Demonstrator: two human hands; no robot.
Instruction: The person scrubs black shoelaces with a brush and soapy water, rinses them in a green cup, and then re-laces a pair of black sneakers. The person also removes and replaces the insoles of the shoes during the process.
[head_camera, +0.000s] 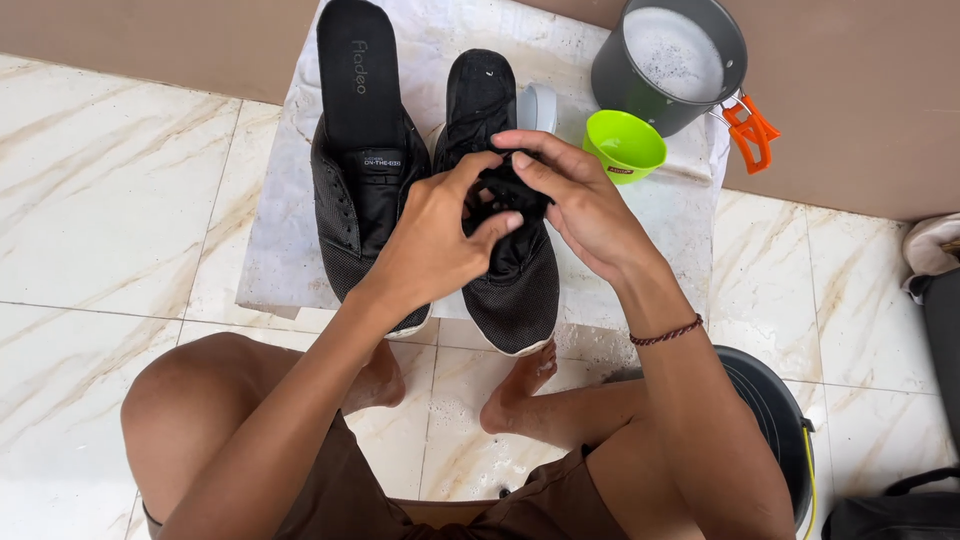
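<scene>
Black mesh right-side shoe (515, 270) lies on the marble slab (270, 260); left hand (435, 235) and right hand (580, 200) pinch its laces (505, 190). Unlacing appears unfinished. Left-side shoe (355, 215) holds a loose insole (358, 75); soapy pot (670, 60) stands far right, apparently unused.

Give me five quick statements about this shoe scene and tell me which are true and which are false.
1. Both hands, the left hand and the right hand, are on the right-side black shoe. True.
2. The green cup lies on the floor. False: it stands on the white slab.
3. The grey pot holds foamy liquid. True.
4. The insole sticks out of the other shoe. True.
5. The person wears socks. False: the feet are bare.
</scene>
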